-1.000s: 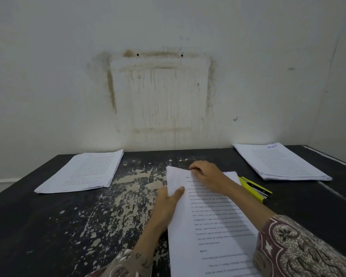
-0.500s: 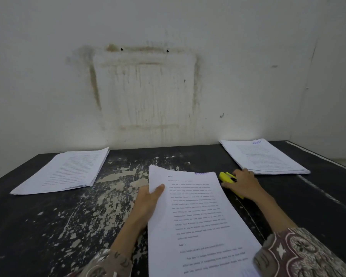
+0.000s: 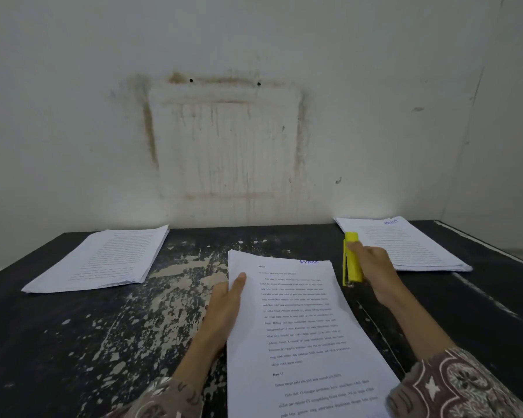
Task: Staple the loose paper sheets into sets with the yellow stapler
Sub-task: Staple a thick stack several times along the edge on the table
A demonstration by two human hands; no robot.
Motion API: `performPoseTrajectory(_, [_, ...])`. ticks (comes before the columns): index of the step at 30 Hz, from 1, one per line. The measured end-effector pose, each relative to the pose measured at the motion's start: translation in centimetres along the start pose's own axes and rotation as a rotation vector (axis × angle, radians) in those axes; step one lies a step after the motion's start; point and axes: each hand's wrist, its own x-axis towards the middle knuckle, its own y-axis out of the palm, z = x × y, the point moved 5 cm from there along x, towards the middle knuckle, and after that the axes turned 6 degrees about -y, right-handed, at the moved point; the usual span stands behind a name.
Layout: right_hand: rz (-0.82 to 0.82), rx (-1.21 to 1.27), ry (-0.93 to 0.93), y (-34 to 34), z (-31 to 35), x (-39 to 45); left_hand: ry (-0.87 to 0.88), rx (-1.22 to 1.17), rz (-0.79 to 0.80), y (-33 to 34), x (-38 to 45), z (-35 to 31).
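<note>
A bare, makeshift office corner, perhaps in a home — a worn black table [image 3: 73, 342] with flaking paint, printed paper stacks [image 3: 103, 260], and a stained white wall [image 3: 224, 140].

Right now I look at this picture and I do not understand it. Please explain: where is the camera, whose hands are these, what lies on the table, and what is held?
No machine is here. The camera sits on a person's head and looks forward and down, so both arms enter from the bottom edge.

The surface is a dark table with worn paint, against a stained wall.

The left hand holds the left edge of the middle set of sheets, thumb on top.

The right hand grips the yellow stapler beside that set; its fingers curl round the body. The stapler is not yet on the paper.

Two more paper stacks lie flat: one far left, one far right behind the stapler.
</note>
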Motion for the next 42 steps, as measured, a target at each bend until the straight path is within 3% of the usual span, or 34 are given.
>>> performPoseTrajectory(2, [-0.009,0.170,0.097,0.9,0.7,-0.3,0.043,-0.014,-0.012,0.0,-0.1,-0.3])
performPoseTrajectory(6, [0.122,0.444,0.203,4.3,3.1,-1.5,0.135,-0.055,-0.026,-0.2,-0.4,-0.9])
performPoseTrajectory(13, [-0.010,0.492,0.000,8.9,7.2,-1.4,0.220,-0.046,-0.005,0.2,-0.4,-1.2])
performPoseTrajectory(20, [-0.060,0.339,-0.175,13.2,9.1,-2.1,0.220,-0.042,-0.002,0.4,-0.3,-1.3])
performPoseTrajectory(31, [0.094,0.045,-0.336,17.0,10.2,-3.9,0.294,-0.061,0.049,1.1,-0.4,-1.6])
performPoseTrajectory(42, [0.034,0.099,-0.443,16.6,9.6,-3.7,0.413,-0.001,0.034,1.3,-0.3,-1.5])
